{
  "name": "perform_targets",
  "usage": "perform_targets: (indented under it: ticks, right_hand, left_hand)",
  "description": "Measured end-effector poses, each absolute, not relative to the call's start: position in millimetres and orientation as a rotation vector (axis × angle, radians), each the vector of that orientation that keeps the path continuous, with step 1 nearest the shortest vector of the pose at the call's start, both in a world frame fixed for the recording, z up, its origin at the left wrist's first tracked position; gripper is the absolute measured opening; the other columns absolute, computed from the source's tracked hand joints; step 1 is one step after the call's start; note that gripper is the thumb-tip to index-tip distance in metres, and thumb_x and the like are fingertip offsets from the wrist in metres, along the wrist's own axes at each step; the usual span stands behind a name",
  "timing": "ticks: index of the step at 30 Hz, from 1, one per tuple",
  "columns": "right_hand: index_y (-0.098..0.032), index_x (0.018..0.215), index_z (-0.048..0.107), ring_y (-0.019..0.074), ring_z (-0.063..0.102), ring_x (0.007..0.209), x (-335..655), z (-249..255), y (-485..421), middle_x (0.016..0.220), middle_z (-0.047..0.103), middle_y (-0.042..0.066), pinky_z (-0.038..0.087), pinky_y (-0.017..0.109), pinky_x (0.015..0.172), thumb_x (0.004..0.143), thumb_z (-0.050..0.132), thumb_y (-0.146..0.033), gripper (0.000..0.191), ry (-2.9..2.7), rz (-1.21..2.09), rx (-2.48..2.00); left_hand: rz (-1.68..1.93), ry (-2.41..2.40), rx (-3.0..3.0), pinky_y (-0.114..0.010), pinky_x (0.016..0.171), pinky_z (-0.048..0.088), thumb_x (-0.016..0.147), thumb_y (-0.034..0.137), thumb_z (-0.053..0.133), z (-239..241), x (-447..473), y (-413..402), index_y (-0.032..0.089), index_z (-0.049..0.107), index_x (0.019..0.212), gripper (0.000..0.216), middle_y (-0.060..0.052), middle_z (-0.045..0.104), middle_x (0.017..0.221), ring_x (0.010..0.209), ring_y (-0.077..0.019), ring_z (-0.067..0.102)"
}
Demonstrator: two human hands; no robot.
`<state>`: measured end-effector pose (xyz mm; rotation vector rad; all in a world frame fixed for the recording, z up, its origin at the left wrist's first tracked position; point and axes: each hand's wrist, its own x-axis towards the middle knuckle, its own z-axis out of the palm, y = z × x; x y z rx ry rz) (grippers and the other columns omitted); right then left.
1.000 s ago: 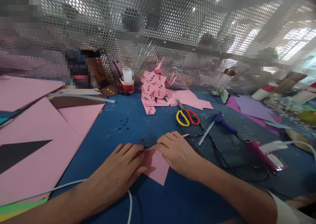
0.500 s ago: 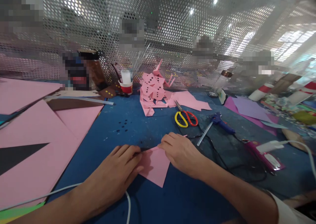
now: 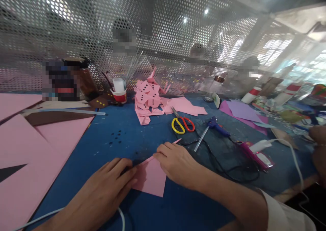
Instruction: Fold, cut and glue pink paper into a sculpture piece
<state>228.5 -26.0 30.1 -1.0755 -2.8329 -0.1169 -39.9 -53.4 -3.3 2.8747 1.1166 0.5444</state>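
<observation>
A small piece of pink paper [image 3: 150, 178] lies on the blue tabletop between my hands, with a narrow fold along its far edge. My left hand [image 3: 109, 180] is closed at the paper's left side, the fingertips pressing on the fold's left end. Fingers of my right hand [image 3: 175, 161] are bent together and press on the same folded edge farther right. A thin pink tip of the strip sticks out beyond the right hand. Beyond the hands lie scissors [image 3: 182, 124] with one yellow and one red handle, and several small black paper dots [image 3: 116, 136].
A blue glue gun [image 3: 217, 126] with a clear stick and black cable lies to the right, near a magenta packet [image 3: 254, 154]. Folded pink paper shapes [image 3: 147, 95] stand ahead beside a red-and-white cup [image 3: 119, 96]. Large pink sheets [image 3: 51, 153] cover the left. Another person's hand [image 3: 318, 139] shows far right.
My view has turned to the right, so the table things appear farther left. Both hands stay on the pink paper, and more of the strip's tip shows past my right hand.
</observation>
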Motion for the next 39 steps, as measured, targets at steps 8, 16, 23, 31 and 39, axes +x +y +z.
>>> perform_targets:
  ticks: [8, 16, 23, 31, 39]
  right_hand:
    - [-0.014, 0.129, 0.06, 0.0236, 0.056, 0.109, 230, 28, -20, 0.119, 0.064, 0.011, 0.049, 0.036, 0.09, 0.102, 0.049, -0.008, 0.03, -2.847, -0.064, -0.965]
    - [-0.014, 0.134, 0.058, 0.0234, 0.057, 0.119, 229, 20, -11, 0.13, 0.064, 0.012, 0.048, 0.038, 0.098, 0.104, 0.049, -0.011, 0.031, -2.833, -0.046, -0.871]
    - [-0.014, 0.14, 0.057, 0.0236, 0.051, 0.129, 233, 19, -3, 0.137, 0.062, 0.01, 0.041, 0.041, 0.113, 0.099, 0.048, -0.002, 0.043, -2.812, 0.025, -0.835]
    - [-0.014, 0.142, 0.056, 0.0224, 0.051, 0.132, 236, 16, -2, 0.139, 0.062, 0.011, 0.033, 0.043, 0.122, 0.099, 0.043, -0.001, 0.046, -2.769, 0.086, -0.822]
    - [-0.016, 0.139, 0.058, 0.0216, 0.05, 0.135, 235, 14, -4, 0.14, 0.062, 0.01, 0.03, 0.043, 0.125, 0.101, 0.044, -0.004, 0.042, -2.756, 0.117, -0.831]
  left_hand:
    - [0.512, 1.153, 2.836, -0.034, 0.08, 0.052, 0.103, 0.019, 0.043, -5, -43, -57, 0.028, 0.061, 0.141, 0.043, -0.005, 0.068, 0.103, 0.086, -0.0193, 0.063]
    - [0.505, 1.15, 2.709, -0.031, 0.079, 0.051, 0.105, 0.021, 0.043, 9, -40, -61, 0.03, 0.06, 0.142, 0.042, -0.003, 0.067, 0.101, 0.087, -0.0184, 0.063]
    - [0.467, 1.042, 2.652, -0.033, 0.086, 0.05, 0.098, 0.006, 0.041, 10, -38, -60, 0.028, 0.064, 0.133, 0.048, -0.006, 0.067, 0.115, 0.1, -0.0208, 0.061]
    - [0.48, 0.933, 2.812, -0.04, 0.11, 0.043, 0.086, -0.005, 0.043, 3, -42, -53, 0.025, 0.061, 0.136, 0.062, -0.005, 0.064, 0.142, 0.134, -0.0227, 0.053]
    - [0.587, 0.928, 2.831, -0.038, 0.109, 0.046, 0.099, 0.007, 0.046, -4, -41, -52, 0.025, 0.063, 0.135, 0.043, -0.003, 0.067, 0.14, 0.133, -0.0217, 0.054]
